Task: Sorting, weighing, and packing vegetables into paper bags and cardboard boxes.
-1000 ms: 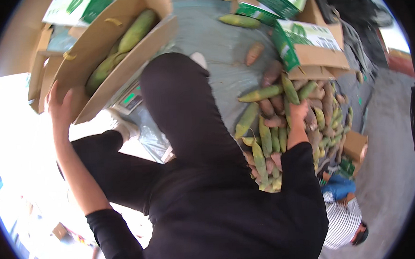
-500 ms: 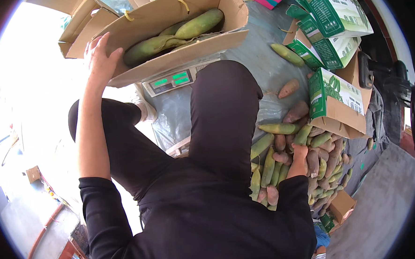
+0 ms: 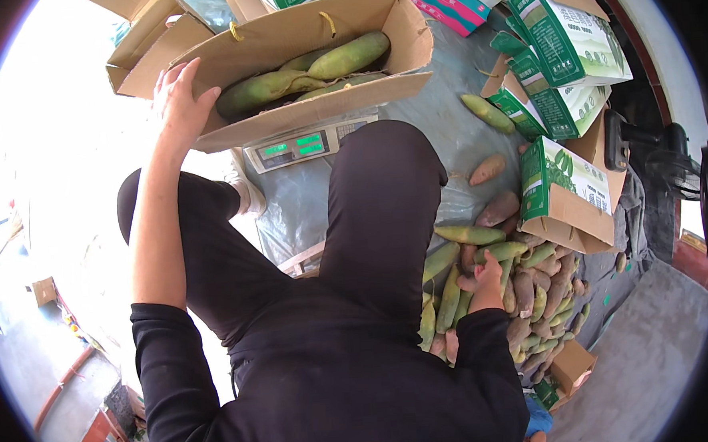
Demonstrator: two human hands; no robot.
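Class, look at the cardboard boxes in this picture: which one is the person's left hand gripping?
The open brown box on the weighing scale, holding long green fruits. The left hand grips its near-left corner; the green printed boxes at right go untouched.

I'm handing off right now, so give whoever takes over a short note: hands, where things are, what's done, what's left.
Left hand: grips the near wall of the open cardboard box, which sits on the digital scale.
Right hand: down in the pile of green and purplish produce on the grey sheet; whether it holds a piece is unclear.
Done: a few long green pieces lie in the box.
Left: the box is far from full; most produce is in the pile.
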